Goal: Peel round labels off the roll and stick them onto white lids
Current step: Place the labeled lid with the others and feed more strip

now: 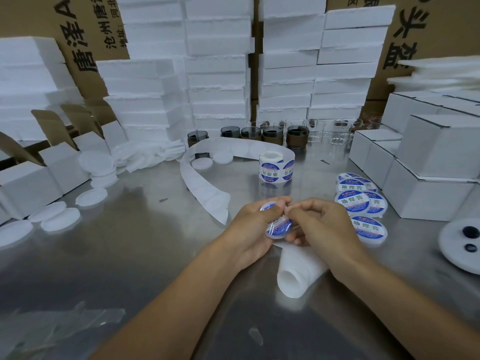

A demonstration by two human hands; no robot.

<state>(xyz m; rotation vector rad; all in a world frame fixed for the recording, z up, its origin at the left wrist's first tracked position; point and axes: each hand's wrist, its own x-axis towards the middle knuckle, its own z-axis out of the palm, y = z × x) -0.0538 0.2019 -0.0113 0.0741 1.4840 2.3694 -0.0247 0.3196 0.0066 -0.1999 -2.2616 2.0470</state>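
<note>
Over the middle of the steel table (130, 255), my left hand (253, 228) grips a white lid (276, 229) bearing a blue round label. My right hand (315, 223) meets it from the right, its curled fingers pinching at the label's edge on the lid. The label roll (276, 167) stands upright behind my hands, and its empty backing strip (200, 183) curls away to the left. Several labelled lids (359, 201) lie in a pile to the right. Bare white lids (59, 216) are scattered at the left.
A white foam sleeve (293, 276) lies under my wrists. Dark jars (272, 136) and clear glass cups (337, 133) line the back. White cartons (426, 178) stack at the right, open cartons (62, 162) at the left, foam blocks (218, 74) behind. A white disc (459, 245) sits far right.
</note>
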